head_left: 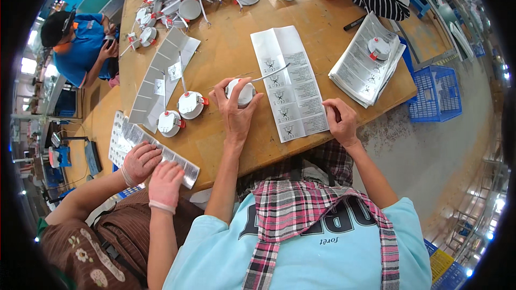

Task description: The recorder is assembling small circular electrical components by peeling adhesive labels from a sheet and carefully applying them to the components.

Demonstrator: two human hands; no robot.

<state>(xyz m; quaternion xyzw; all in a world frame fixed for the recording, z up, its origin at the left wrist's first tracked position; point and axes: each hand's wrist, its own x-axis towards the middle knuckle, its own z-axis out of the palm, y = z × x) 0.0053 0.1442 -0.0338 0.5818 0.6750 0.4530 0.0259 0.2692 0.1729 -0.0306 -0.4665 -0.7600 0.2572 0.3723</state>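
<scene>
My left hand [234, 110] grips a small round white downlight [243, 92] from above, with fingers and thumb around its rim. Its cable [273, 72] sticks out to the right over a silver-white sheet of printed labels [290, 88]. This creased sheet lies lengthwise before me on the table. At the sheet's right edge my right hand [342, 122] is closed, thumb and forefinger pinching the edge. Two more downlights, one farther [191, 105] and one nearer [170, 123], with red clips and upright cables bearing label flags, stand left of my left hand.
A large heap of downlights [189, 8] covers the far left of the wooden table [226, 37]. A label-sheet stack [357, 70] bears one downlight [379, 48] at right. A co-worker's gloved hands [153, 174] press another sheet at left; a striped sleeve [380, 5] is across. A blue crate [436, 94] stands right.
</scene>
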